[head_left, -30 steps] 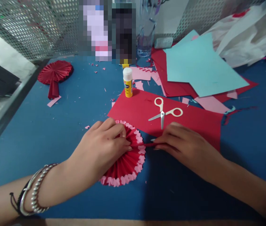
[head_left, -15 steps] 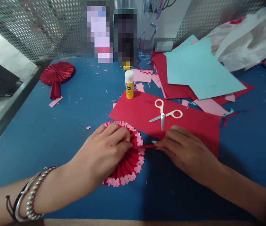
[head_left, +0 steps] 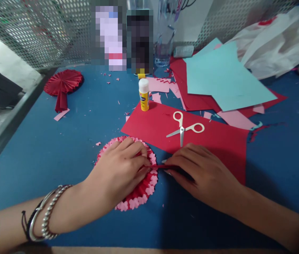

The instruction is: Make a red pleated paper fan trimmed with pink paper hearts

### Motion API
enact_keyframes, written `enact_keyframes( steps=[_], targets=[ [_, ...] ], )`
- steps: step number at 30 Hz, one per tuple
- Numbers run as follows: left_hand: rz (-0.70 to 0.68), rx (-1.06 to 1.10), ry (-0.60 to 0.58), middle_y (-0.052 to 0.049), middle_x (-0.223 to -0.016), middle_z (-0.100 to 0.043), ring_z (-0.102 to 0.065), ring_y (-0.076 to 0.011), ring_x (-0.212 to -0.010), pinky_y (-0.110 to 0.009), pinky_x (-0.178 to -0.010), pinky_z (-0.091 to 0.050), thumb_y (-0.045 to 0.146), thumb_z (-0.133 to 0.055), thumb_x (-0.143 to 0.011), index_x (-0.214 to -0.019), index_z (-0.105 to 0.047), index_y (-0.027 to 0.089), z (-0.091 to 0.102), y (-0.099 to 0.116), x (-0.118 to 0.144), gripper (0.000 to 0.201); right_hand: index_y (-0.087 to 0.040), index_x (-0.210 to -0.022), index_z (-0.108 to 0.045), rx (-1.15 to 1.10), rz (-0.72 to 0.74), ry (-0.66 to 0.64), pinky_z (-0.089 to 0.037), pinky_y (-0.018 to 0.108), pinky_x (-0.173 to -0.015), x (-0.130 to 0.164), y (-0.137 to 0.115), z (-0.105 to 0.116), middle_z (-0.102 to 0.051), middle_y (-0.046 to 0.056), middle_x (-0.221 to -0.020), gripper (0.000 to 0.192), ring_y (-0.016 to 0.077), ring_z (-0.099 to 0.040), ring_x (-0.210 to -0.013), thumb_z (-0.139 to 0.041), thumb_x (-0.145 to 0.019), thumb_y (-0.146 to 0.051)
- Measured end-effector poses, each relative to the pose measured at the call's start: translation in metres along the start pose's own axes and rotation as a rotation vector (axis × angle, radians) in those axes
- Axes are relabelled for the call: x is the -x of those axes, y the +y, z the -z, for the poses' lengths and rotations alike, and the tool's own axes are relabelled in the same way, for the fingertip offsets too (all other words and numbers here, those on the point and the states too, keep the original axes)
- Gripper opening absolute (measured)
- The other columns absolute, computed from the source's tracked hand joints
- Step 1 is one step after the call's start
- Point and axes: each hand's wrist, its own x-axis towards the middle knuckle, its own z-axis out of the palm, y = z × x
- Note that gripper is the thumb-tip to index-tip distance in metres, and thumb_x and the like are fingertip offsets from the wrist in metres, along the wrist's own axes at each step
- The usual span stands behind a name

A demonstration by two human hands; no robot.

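Note:
A round, pleated red paper rosette (head_left: 151, 188) edged with small pink paper flowers lies flat on the blue table. My left hand (head_left: 119, 169) rests over its middle, thumb and fingers closed, hiding most of the pleats. A narrow folded red paper strip (head_left: 162, 167) runs from those fingertips across the rosette's right edge. Its other end is between the thumb and fingers of my right hand (head_left: 210, 176), partly hidden under the palm. White-handled scissors (head_left: 182, 129) lie spread apart just beyond my right hand, on a red paper sheet (head_left: 223, 141).
A glue stick (head_left: 144, 98) stands capped behind the rosette. At far left lies a second red rosette (head_left: 63, 83) with a folded tail. Light blue paper (head_left: 218, 77), pink scraps (head_left: 160, 84), a clear bottle (head_left: 163, 46) and a plastic bag (head_left: 273, 46) are at the back.
The rosette has shifted slightly left under my left hand, baring its left edge. My right hand has moved a little left along the strip, closer to the rosette.

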Motion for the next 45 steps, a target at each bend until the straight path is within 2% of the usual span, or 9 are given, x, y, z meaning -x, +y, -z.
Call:
enact_keyframes(
  steps=[3,9,14,22,29,37,45],
  targets=[
    [0.01,0.019,-0.003,-0.002,-0.088,-0.061,-0.049,-0.0169,-0.08,-0.031,-0.07,-0.038,0.021,-0.049,-0.087,-0.076,-0.065,0.019,0.0,0.001,0.0,0.02,-0.018,-0.097,-0.059,-0.026,-0.01,0.016,-0.039,0.034,-0.078,-0.004,-0.005,-0.002,-0.061,0.004,-0.089,0.016,0.0188,-0.051,-0.085,-0.05,-0.086,-0.026],
    [-0.001,0.025,0.002,-0.002,-0.083,-0.061,-0.049,-0.0177,-0.079,-0.032,-0.069,-0.038,0.025,-0.049,-0.087,-0.076,-0.067,0.021,0.0,0.003,0.001,0.021,-0.02,-0.09,-0.061,0.017,0.011,0.03,-0.038,0.033,-0.074,-0.01,-0.011,-0.008,-0.061,0.002,-0.084,0.014,0.0184,-0.051,-0.082,-0.049,-0.087,-0.028],
    [-0.001,-0.002,-0.006,-0.003,-0.083,-0.06,-0.049,-0.0183,-0.08,-0.032,-0.069,-0.039,0.026,-0.051,-0.086,-0.076,-0.066,0.019,0.0,0.003,0.001,0.019,-0.02,-0.084,-0.061,0.075,0.022,0.033,-0.036,0.033,-0.073,-0.014,-0.013,0.0,-0.061,0.001,-0.081,0.013,0.0183,-0.049,-0.081,-0.049,-0.086,-0.025],
    [0.003,-0.054,-0.053,-0.004,-0.086,-0.06,-0.049,-0.0198,-0.082,-0.034,-0.069,-0.04,0.026,-0.048,-0.087,-0.077,-0.065,0.017,0.003,0.005,-0.001,0.022,-0.019,-0.073,-0.061,0.352,0.12,-0.186,-0.028,0.034,-0.064,-0.036,-0.023,0.016,-0.059,0.003,-0.075,0.008,0.0212,-0.047,-0.076,-0.057,-0.079,-0.02],
    [-0.028,-0.071,-0.037,-0.005,-0.084,-0.059,-0.049,-0.0198,-0.081,-0.034,-0.069,-0.039,0.022,-0.045,-0.088,-0.074,-0.063,0.016,0.003,0.005,0.001,0.023,-0.019,-0.065,-0.06,0.435,0.125,-0.26,-0.024,0.034,-0.06,-0.041,-0.035,0.02,-0.058,0.003,-0.068,0.012,0.0206,-0.046,-0.07,-0.06,-0.076,-0.015],
    [-0.032,-0.098,-0.053,-0.005,-0.083,-0.057,-0.049,-0.0202,-0.081,-0.033,-0.067,-0.037,0.02,-0.047,-0.087,-0.075,-0.062,0.016,0.006,0.006,0.001,0.02,-0.02,-0.06,-0.058,0.432,0.129,-0.197,-0.024,0.034,-0.059,-0.039,-0.039,0.016,-0.057,0.002,-0.062,0.016,0.0207,-0.046,-0.068,-0.063,-0.073,-0.011],
    [-0.006,-0.288,-0.137,-0.004,-0.082,-0.057,-0.047,-0.0209,-0.079,-0.033,-0.059,-0.029,0.017,-0.05,-0.085,-0.071,-0.059,0.019,0.023,0.002,0.009,0.017,-0.019,-0.063,-0.06,0.413,0.133,-0.15,-0.025,0.034,-0.059,-0.039,-0.036,0.014,-0.059,0.002,-0.065,0.015,0.0197,-0.046,-0.067,-0.06,-0.076,-0.012]
  ],
)
